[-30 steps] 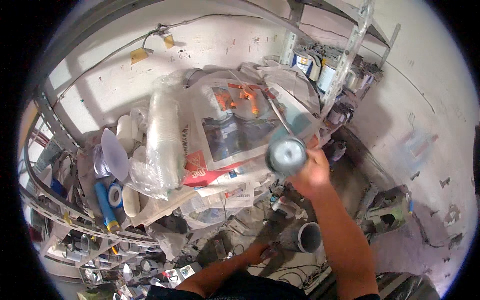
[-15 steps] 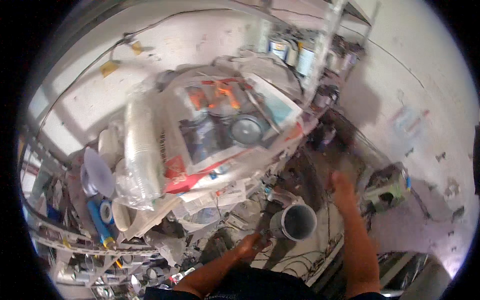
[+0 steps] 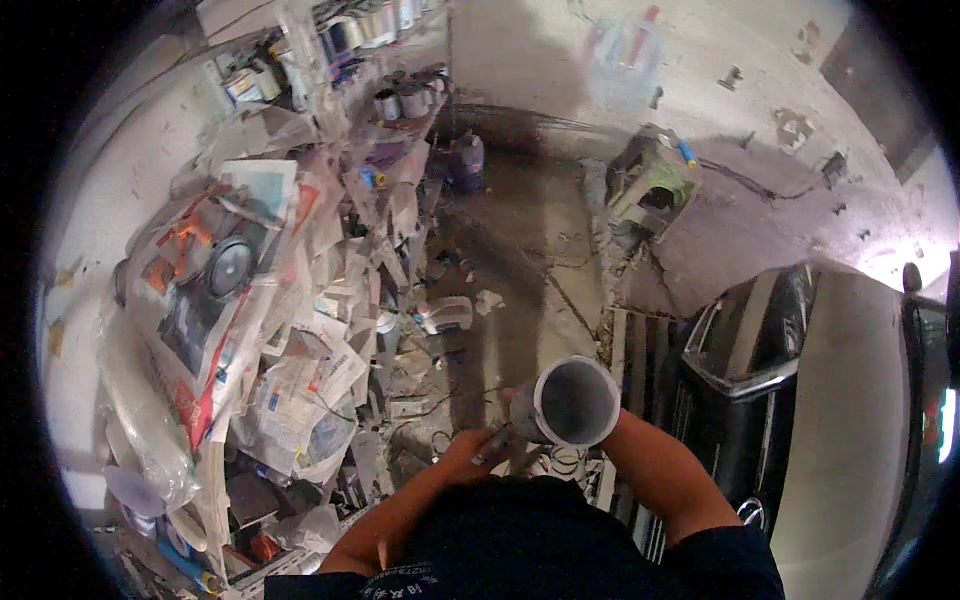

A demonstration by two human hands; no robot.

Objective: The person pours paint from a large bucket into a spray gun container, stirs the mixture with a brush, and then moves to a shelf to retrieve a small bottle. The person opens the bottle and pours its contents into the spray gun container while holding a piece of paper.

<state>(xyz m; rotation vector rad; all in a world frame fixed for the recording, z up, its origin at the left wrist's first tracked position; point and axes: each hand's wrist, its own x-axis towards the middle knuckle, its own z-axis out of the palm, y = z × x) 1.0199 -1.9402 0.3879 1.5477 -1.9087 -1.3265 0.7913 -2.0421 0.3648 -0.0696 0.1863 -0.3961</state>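
A grey cylindrical cup [image 3: 577, 402] with an open top is held up in front of my body, its mouth tilted toward me. My left hand [image 3: 468, 455] is closed on a small metal-looking part at the cup's lower left. From the right, my right hand [image 3: 618, 432] reaches behind the cup, mostly hidden by it. A bit of skin at the cup's left side looks like its fingertips, wrapped round the far side. The inside of the cup looks plain grey.
At left, a bench piled with newspapers [image 3: 290, 410] carries a round lid [image 3: 231, 267] and plastic wrapping [image 3: 150, 420]. Cans [image 3: 405, 100] stand on a shelf behind. A green machine casing [image 3: 652, 190] sits by the wall. A dark car front [image 3: 750, 340] takes up the right.
My view has swung right, toward the floor and car. My right hand, apart from the cup before, is now behind and against it. The left hand has kept its hold.
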